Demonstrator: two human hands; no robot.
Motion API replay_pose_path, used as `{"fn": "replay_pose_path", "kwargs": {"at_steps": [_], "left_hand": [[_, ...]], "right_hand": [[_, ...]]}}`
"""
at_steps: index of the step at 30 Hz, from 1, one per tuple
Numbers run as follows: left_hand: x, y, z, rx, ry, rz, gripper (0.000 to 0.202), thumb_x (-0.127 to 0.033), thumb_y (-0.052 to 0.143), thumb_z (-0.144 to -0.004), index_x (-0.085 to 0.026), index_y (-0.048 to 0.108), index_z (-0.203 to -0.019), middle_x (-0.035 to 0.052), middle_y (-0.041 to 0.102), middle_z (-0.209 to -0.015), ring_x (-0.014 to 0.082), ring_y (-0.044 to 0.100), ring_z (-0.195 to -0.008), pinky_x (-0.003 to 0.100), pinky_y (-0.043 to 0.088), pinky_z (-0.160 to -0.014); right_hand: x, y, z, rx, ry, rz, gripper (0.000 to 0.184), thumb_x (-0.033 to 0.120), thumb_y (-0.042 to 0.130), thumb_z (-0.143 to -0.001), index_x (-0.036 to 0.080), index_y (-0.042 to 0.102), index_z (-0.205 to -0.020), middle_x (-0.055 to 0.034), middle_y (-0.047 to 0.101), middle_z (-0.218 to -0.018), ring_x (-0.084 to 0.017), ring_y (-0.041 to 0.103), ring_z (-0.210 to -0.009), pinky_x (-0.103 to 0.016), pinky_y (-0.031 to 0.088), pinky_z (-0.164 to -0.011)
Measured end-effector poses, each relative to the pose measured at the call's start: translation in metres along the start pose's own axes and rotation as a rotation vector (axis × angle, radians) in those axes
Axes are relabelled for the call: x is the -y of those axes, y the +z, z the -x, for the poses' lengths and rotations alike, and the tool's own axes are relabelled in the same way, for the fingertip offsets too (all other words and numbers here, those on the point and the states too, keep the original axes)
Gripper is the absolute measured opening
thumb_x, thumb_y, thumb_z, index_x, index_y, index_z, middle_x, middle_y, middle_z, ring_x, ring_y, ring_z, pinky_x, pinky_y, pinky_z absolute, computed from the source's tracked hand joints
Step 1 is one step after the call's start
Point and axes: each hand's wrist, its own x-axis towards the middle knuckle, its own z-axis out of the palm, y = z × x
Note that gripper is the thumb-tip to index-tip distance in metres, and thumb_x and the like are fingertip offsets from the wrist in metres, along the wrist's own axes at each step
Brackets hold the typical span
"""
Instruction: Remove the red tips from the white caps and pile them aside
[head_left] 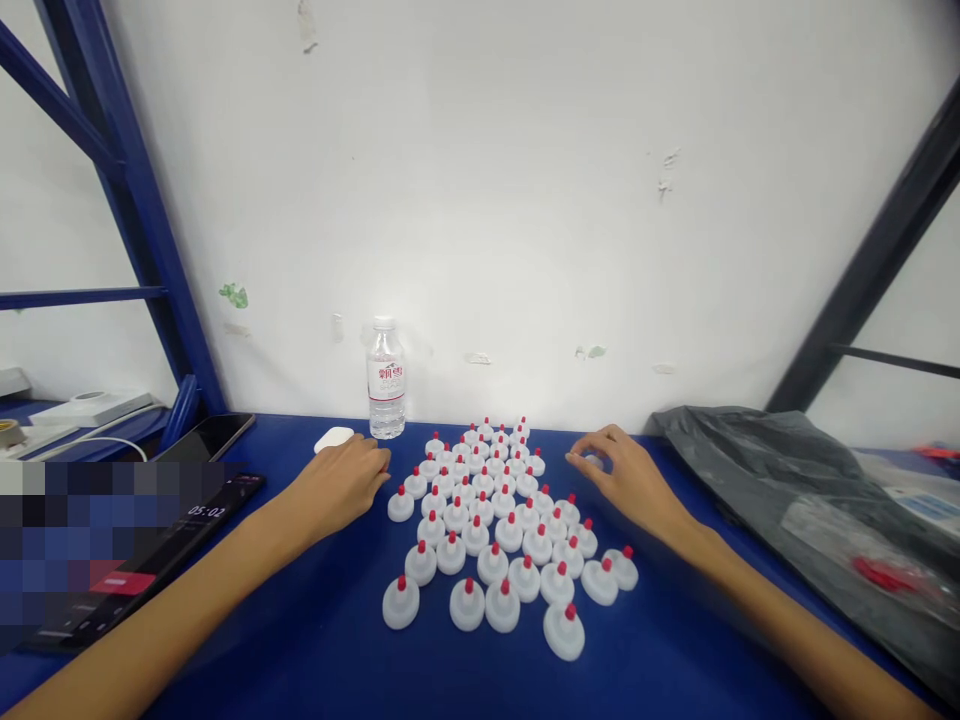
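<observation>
Several white bottle caps with red tips [495,520] stand in rows on the blue table [322,640]. My left hand [341,485] rests palm down just left of the rows, fingers curled loosely, close to a cap at the left edge [400,503]. My right hand [626,475] lies at the right of the rows, its fingers bent around a small white piece [594,461] near the back corner of the group. Whether that piece is gripped is unclear.
A small water bottle [386,380] stands by the wall behind the caps, a white oval object [333,439] beside it. Two phones [206,437] lie at left, one showing a timer [150,560]. A grey plastic bag [817,500] covers the right side.
</observation>
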Motion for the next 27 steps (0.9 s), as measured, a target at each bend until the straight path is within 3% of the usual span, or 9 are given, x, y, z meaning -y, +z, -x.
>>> {"fn": "replay_pose_path", "kwargs": {"at_steps": [4, 9, 18, 27], "left_hand": [[0.004, 0.005, -0.002, 0.022, 0.048, 0.01, 0.021, -0.015, 0.046, -0.086, -0.023, 0.065, -0.082, 0.0111, 0.067, -0.09, 0.0306, 0.062, -0.085, 0.036, 0.043, -0.066], [0.009, 0.007, -0.004, 0.052, 0.05, 0.029, 0.021, -0.012, 0.048, -0.081, -0.025, 0.064, -0.078, 0.0081, 0.068, -0.083, 0.0292, 0.063, -0.08, 0.034, 0.038, -0.062], [0.027, 0.005, -0.011, 0.114, 0.026, 0.17, 0.011, -0.03, 0.06, -0.082, -0.029, 0.07, -0.077, 0.0015, 0.071, -0.079, 0.0252, 0.064, -0.08, 0.03, 0.039, -0.063], [0.026, -0.002, -0.01, 0.17, 0.053, 0.18, 0.013, -0.034, 0.062, -0.083, -0.026, 0.071, -0.079, 0.0018, 0.072, -0.081, 0.0241, 0.066, -0.081, 0.029, 0.04, -0.064]], "right_hand": [[-0.004, 0.0, -0.002, 0.058, 0.018, -0.013, 0.025, 0.044, 0.054, -0.092, 0.023, 0.068, -0.089, -0.0036, 0.067, -0.08, -0.021, 0.064, -0.073, -0.033, 0.047, -0.067], [-0.003, 0.002, 0.0, 0.105, 0.069, -0.064, 0.021, 0.04, 0.056, -0.09, 0.022, 0.067, -0.086, -0.0025, 0.072, -0.077, -0.021, 0.067, -0.071, -0.031, 0.047, -0.067], [-0.001, 0.002, 0.002, 0.132, 0.13, -0.091, 0.017, 0.037, 0.056, -0.09, 0.024, 0.067, -0.086, -0.0019, 0.075, -0.08, -0.022, 0.07, -0.076, -0.032, 0.049, -0.07], [0.001, 0.003, 0.002, 0.161, 0.14, -0.054, 0.024, 0.042, 0.053, -0.093, 0.024, 0.067, -0.087, -0.0023, 0.075, -0.082, -0.022, 0.069, -0.077, -0.03, 0.045, -0.068]]}}
